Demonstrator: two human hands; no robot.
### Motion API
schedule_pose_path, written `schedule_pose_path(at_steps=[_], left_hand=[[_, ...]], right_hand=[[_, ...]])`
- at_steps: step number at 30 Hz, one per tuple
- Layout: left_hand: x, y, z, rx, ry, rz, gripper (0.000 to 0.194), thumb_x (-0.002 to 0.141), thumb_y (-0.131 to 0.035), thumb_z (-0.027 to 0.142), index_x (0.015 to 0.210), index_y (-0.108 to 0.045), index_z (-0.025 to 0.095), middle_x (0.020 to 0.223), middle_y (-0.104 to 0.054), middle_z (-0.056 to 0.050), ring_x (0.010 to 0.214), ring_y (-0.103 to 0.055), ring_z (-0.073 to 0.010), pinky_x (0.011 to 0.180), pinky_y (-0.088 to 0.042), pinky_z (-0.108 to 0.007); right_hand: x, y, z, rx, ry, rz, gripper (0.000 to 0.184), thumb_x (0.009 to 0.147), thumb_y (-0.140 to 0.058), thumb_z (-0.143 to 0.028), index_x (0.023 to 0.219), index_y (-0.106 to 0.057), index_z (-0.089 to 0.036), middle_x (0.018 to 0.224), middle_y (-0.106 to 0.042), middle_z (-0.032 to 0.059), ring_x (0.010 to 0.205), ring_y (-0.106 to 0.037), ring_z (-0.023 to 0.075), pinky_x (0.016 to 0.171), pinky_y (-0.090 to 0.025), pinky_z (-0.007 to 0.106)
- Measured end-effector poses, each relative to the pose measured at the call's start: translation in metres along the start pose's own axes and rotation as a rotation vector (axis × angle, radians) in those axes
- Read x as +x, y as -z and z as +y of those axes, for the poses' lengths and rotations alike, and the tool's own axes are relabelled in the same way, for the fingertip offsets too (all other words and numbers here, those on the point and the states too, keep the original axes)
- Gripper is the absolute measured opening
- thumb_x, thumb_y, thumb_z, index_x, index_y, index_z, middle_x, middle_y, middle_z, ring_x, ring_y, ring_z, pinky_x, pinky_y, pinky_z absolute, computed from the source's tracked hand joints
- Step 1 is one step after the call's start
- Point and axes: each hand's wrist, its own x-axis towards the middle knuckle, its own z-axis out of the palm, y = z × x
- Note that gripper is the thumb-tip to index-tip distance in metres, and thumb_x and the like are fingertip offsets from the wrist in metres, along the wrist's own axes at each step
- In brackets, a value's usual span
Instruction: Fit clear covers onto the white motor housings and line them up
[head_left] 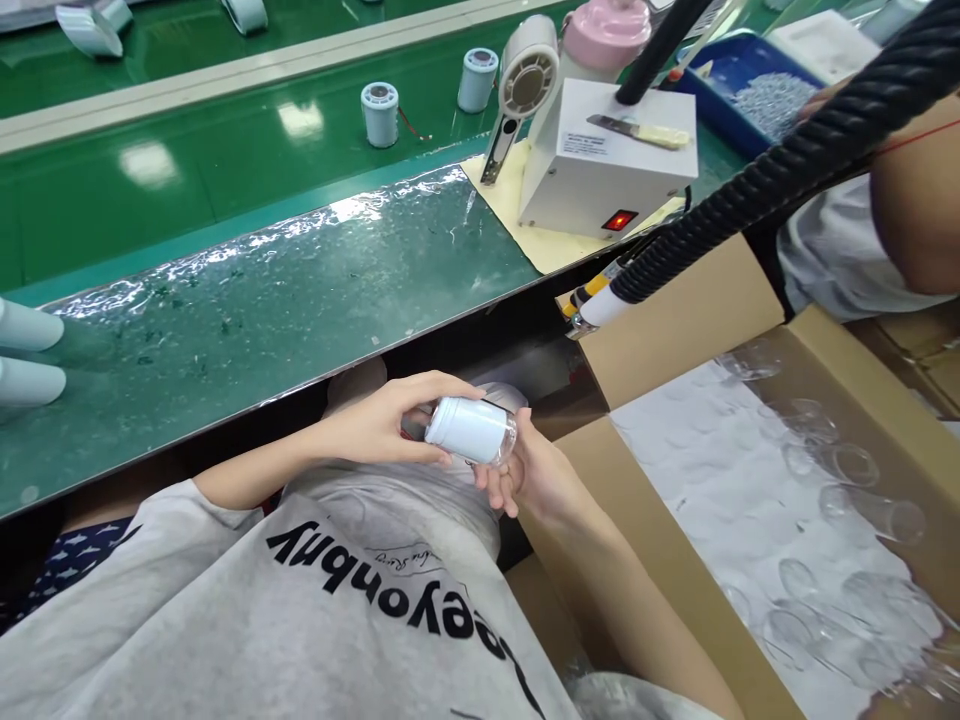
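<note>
Above my lap, my left hand (394, 420) grips a light blue cylinder (469, 430) by its left end, thumb and fingers on opposite sides. The cylinder lies tilted, with a clear plastic cup (510, 441) around its right end. My right hand (532, 470) closes on that clear cup, its thumb along the far side and its fingers curled beneath. How far the cup reaches over the cylinder is hard to see. Two similar blue cylinders, one upright (380, 115) with a thin red wire and another (477, 80) behind it, stand on the green belt.
A cardboard box (675, 600) with several clear cups (874, 512) stands at my right. On the bench sit a white machine (607, 160) with a lit red switch, a handheld fan (525, 75) and a pink-lidded bottle (607, 30). A ribbed black hose (787, 165) crosses near a co-worker's arm (919, 200).
</note>
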Motion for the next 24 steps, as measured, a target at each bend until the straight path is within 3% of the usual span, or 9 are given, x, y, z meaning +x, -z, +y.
schedule_pose_path(at_steps=[2, 4, 6, 8, 10, 12, 16, 20, 24], left_hand=[[-0.002, -0.002, 0.005, -0.078, 0.109, 0.033, 0.067, 0.078, -0.086, 0.033, 0.14, -0.062, 0.025, 0.139, -0.064, -0.012, 0.121, -0.066, -0.0266, 0.087, -0.06, -0.03], [-0.003, -0.003, 0.009, -0.16, 0.19, 0.044, 0.069, 0.077, -0.086, 0.032, 0.14, -0.061, 0.024, 0.136, -0.065, -0.011, 0.111, -0.07, -0.0235, 0.084, -0.06, -0.028], [-0.003, -0.003, 0.01, -0.208, 0.238, 0.031, 0.071, 0.078, -0.085, 0.034, 0.143, -0.058, 0.024, 0.128, -0.069, -0.011, 0.1, -0.072, -0.0206, 0.079, -0.06, -0.027], [-0.004, -0.002, 0.009, -0.225, 0.262, 0.0, 0.073, 0.081, -0.083, 0.037, 0.146, -0.055, 0.023, 0.12, -0.072, -0.01, 0.093, -0.073, -0.0193, 0.075, -0.06, -0.027], [-0.003, 0.0, 0.008, -0.224, 0.245, -0.027, 0.076, 0.079, -0.085, 0.038, 0.148, -0.055, 0.024, 0.123, -0.072, -0.011, 0.095, -0.074, -0.021, 0.078, -0.061, -0.03], [-0.003, 0.002, 0.008, -0.199, 0.181, -0.039, 0.078, 0.075, -0.088, 0.034, 0.146, -0.058, 0.026, 0.137, -0.067, -0.012, 0.113, -0.071, -0.026, 0.091, -0.06, -0.034], [-0.004, 0.004, 0.006, -0.218, 0.116, -0.082, 0.074, 0.08, -0.084, 0.024, 0.148, -0.056, 0.032, 0.154, -0.056, -0.011, 0.135, -0.06, -0.0284, 0.107, -0.055, -0.04], [-0.006, 0.004, -0.001, -0.314, 0.193, -0.101, 0.078, 0.082, -0.081, 0.019, 0.153, -0.05, 0.033, 0.152, -0.058, -0.011, 0.128, -0.066, -0.0259, 0.106, -0.056, -0.04], [-0.006, -0.001, -0.013, -0.34, 0.271, -0.128, 0.085, 0.08, -0.082, 0.022, 0.156, -0.045, 0.031, 0.146, -0.064, -0.011, 0.118, -0.071, -0.0249, 0.101, -0.057, -0.037]], right_hand=[[-0.002, 0.002, 0.003, -0.185, 0.242, 0.235, 0.043, 0.094, -0.058, -0.063, 0.1, -0.061, -0.021, 0.071, -0.07, 0.0042, 0.052, -0.067, 0.0186, 0.043, -0.056, 0.028], [-0.003, 0.005, 0.005, -0.422, 0.593, 0.413, 0.026, 0.092, -0.068, -0.04, 0.113, -0.06, -0.026, 0.106, -0.075, 0.0094, 0.088, -0.076, 0.0247, 0.071, -0.066, 0.04], [-0.003, 0.008, 0.007, -0.633, 0.88, 0.379, 0.028, 0.089, -0.07, -0.024, 0.115, -0.063, -0.03, 0.135, -0.066, 0.0098, 0.122, -0.067, 0.0291, 0.099, -0.06, 0.053], [-0.003, 0.011, 0.008, -0.742, 0.991, 0.241, 0.033, 0.088, -0.071, -0.016, 0.116, -0.067, -0.033, 0.141, -0.064, 0.0069, 0.132, -0.062, 0.0301, 0.108, -0.054, 0.058], [-0.003, 0.011, 0.009, -0.7, 0.942, 0.171, 0.043, 0.087, -0.077, -0.018, 0.125, -0.067, -0.037, 0.141, -0.065, 0.0055, 0.132, -0.062, 0.0298, 0.108, -0.055, 0.055], [-0.005, 0.01, 0.01, -0.512, 0.79, 0.154, 0.051, 0.085, -0.083, -0.033, 0.133, -0.065, -0.037, 0.139, -0.067, 0.0063, 0.128, -0.065, 0.0304, 0.102, -0.059, 0.05], [-0.008, 0.007, 0.01, -0.198, 0.513, 0.162, 0.053, 0.081, -0.081, -0.058, 0.127, -0.07, -0.034, 0.121, -0.074, 0.0067, 0.102, -0.073, 0.0275, 0.083, -0.064, 0.042], [-0.009, 0.009, 0.009, -0.212, 0.439, 0.183, 0.052, 0.073, -0.09, -0.05, 0.12, -0.075, -0.032, 0.108, -0.077, 0.0051, 0.081, -0.072, 0.0231, 0.072, -0.063, 0.038], [-0.004, 0.005, 0.011, -0.2, 0.387, 0.193, 0.053, 0.072, -0.09, -0.047, 0.12, -0.076, -0.03, 0.109, -0.078, 0.0047, 0.089, -0.073, 0.0251, 0.082, -0.063, 0.04]])
